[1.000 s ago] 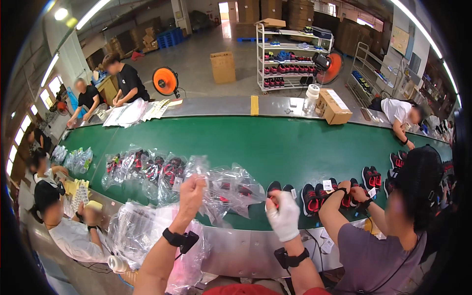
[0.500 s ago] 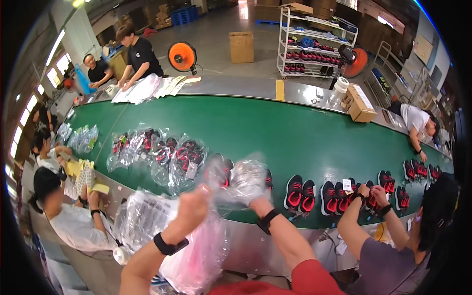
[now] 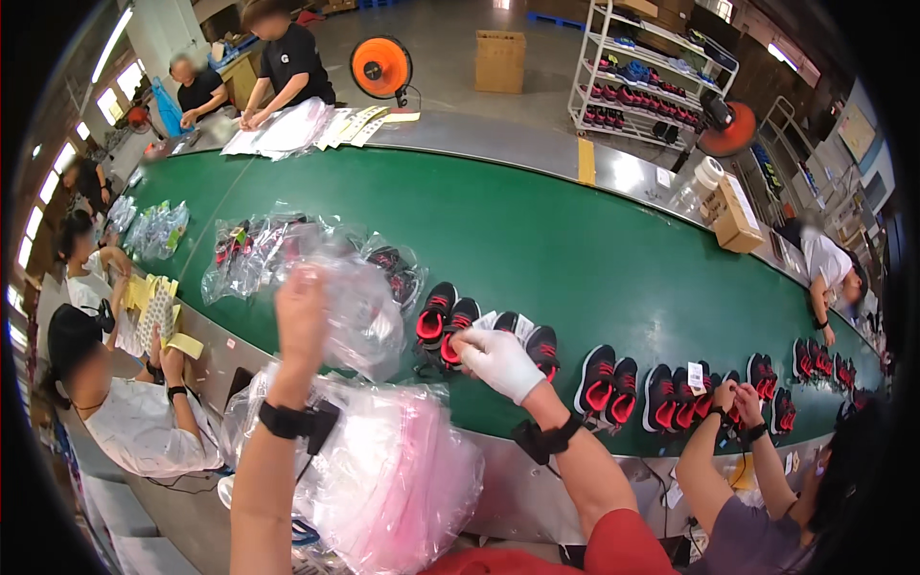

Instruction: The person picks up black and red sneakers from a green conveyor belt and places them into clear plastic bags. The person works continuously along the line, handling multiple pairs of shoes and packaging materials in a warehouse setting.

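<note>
The left hand (image 3: 300, 311) is raised and pinches a clear plastic bag (image 3: 356, 311), which hangs open and looks empty. The right hand (image 3: 498, 361), in a white glove, closes its fingertips on the heel of a black and red shoe (image 3: 462, 326) on the near edge of the green conveyor belt (image 3: 537, 230), just right of the bag. Its mate (image 3: 433, 312) lies touching it on the left. A stack of clear bags (image 3: 383, 470) sits nearer, below both hands. Further left, bagged shoes (image 3: 249, 251) lie on the belt.

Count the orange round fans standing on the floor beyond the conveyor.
2. One orange fan stands behind the belt's far edge, left of the cardboard box. The other fan stands right of the shoe rack. More may be hidden outside the view.
</note>
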A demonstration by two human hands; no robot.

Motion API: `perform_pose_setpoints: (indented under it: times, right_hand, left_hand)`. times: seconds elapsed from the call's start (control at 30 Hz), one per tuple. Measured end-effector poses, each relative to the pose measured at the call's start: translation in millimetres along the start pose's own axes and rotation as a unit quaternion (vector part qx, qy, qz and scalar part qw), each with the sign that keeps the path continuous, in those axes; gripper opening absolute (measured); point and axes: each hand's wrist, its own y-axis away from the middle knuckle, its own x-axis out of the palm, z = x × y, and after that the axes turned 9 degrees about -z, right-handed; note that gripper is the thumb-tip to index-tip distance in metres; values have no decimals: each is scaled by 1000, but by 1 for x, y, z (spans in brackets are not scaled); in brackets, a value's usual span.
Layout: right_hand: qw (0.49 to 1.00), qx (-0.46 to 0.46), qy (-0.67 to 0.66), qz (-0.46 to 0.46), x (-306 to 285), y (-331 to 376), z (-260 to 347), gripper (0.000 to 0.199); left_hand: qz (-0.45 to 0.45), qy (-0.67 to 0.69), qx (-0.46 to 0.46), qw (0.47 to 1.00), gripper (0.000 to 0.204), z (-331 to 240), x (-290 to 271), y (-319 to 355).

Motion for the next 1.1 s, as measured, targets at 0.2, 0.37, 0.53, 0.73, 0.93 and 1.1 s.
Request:
perform_pose_setpoints:
  times: [0.2, 0.37, 0.53, 0.73, 0.93, 1.1]
  right_hand:
    - [937, -16, 348, -30, 87, -78, -82, 55]
    - [911, -3, 395, -121, 137, -104, -140, 37]
    - [966, 46, 118, -224, 19, -45, -69, 40]
    - [747, 4, -650, -137, -69, 95, 33, 46]
    - [892, -228, 266, -285, -66, 115, 17, 25]
    - [819, -293, 433, -239, -43, 146, 29, 19]
  left_hand:
    - [28, -134, 207, 969, 13, -2, 35, 9]
    - [44, -208, 228, 950, 11, 5, 23, 18]
    - [38, -127, 149, 980, 17, 11, 26, 25]
    - [89, -68, 135, 985, 17, -9, 56, 45]
    - [287, -45, 309, 906, 7, -75, 92, 140]
    - [219, -76, 362, 903, 11, -90, 129, 182]
